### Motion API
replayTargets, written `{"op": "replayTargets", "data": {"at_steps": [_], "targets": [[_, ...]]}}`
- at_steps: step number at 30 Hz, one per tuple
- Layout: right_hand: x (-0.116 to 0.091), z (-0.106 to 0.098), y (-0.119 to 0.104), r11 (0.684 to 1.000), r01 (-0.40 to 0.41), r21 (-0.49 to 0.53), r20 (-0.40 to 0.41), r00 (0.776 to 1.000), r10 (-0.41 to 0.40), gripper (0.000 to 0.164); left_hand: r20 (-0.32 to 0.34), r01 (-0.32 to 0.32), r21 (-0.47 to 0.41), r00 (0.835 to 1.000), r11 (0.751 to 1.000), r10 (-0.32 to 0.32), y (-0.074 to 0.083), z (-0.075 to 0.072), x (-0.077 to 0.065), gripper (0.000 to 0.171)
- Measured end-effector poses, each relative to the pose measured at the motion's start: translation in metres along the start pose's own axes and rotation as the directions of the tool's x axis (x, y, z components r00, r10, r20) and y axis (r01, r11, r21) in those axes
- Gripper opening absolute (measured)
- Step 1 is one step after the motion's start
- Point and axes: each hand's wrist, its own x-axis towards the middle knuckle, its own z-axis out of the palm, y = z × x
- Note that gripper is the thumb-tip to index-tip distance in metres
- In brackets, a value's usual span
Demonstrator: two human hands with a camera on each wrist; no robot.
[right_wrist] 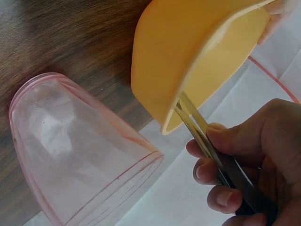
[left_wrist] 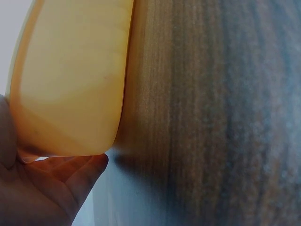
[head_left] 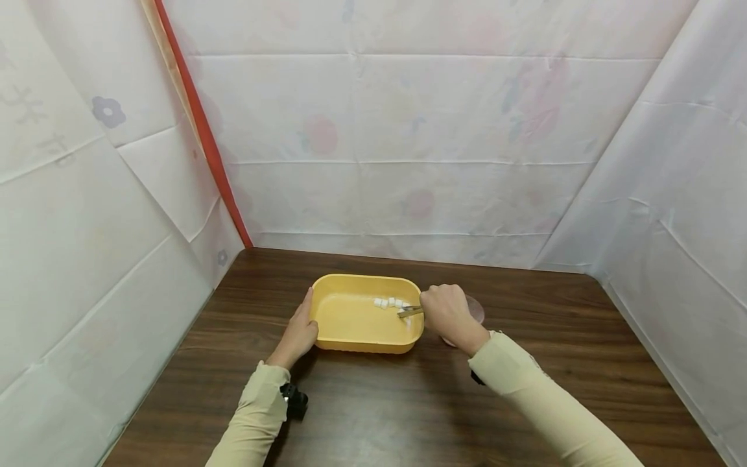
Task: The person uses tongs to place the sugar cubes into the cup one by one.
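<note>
A yellow plastic tub stands on the table with several small white cubes near its right end. My left hand grips the tub's left end; in the left wrist view, the fingers lie against its end wall. My right hand holds metal tweezers with a dark grip, pinched between thumb and fingers. Their tips reach over the rim into the tub, among the cubes. Whether a cube is between the tips I cannot tell. Beside the tub stands a clear pinkish plastic cup, partly hidden by the right hand in the head view.
The dark wood table runs up to white patterned sheeting at the back and sides. A red strip runs down the back left corner. Black wrist devices sit at the sleeves.
</note>
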Motion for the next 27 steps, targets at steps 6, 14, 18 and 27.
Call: {"op": "replayTargets", "data": {"at_steps": [6, 14, 18, 27], "targets": [[0.000, 0.002, 0.002, 1.000, -0.009, -0.003, -0.002, 1.000, 0.009, 0.023, 0.001, -0.001, 0.000, 1.000, 1.000, 0.001, 0.000, 0.000, 0.000, 0.077], [-0.005, -0.005, 0.007, 1.000, -0.022, 0.003, 0.029, 0.999, 0.022, 0.014, 0.001, 0.005, 0.002, 1.000, 1.000, -0.005, -0.001, 0.001, 0.000, 0.077], [-0.014, -0.015, 0.014, 0.999, -0.033, 0.003, -0.005, 0.999, 0.033, 0.025, 0.001, -0.002, 0.006, 1.000, 1.000, 0.002, 0.000, 0.001, 0.000, 0.077], [-0.045, -0.046, 0.033, 0.991, -0.120, 0.063, -0.105, 0.986, 0.126, 0.028, 0.000, 0.007, 0.008, 1.000, 1.000, -0.007, -0.001, 0.001, 0.001, 0.076]]}}
